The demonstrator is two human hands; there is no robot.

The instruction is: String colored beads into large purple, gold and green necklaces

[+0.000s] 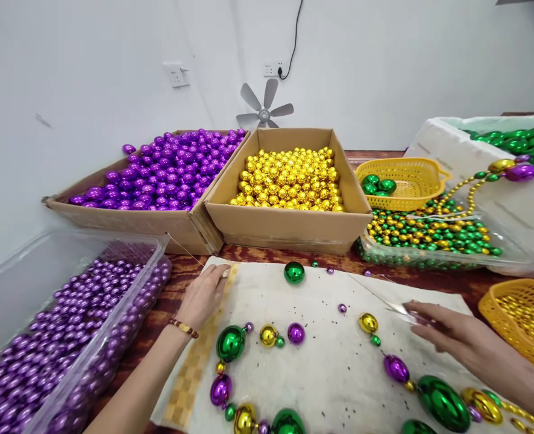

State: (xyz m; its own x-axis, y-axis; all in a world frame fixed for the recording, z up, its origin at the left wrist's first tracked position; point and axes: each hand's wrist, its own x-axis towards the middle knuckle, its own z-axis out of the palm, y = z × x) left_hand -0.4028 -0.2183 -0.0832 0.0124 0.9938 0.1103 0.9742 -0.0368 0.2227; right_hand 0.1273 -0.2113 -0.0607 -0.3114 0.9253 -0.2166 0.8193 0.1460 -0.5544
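My left hand [206,289] is at the cloth's far left corner, its fingers bunched together around a thin thread [183,247] that sticks out toward the boxes. Between the fingers of my right hand [443,325] is a slim, pointed silver tool [398,308], its tip aimed up and left; its exact kind is unclear. A strand of green, gold and purple beads [396,368] curves across the white cloth [312,374]. A loose green ball [294,272] lies at the cloth's far edge. A gold bead [268,335] and a purple bead [296,333] rest inside the curve.
Cardboard boxes of purple balls [172,169] and gold balls [289,181] stand behind the cloth. A clear bin [158,253] of purple beads is at left. Yellow baskets [430,166], a tray of green and gold beads [434,235] and a white foam box [448,144] fill the right.
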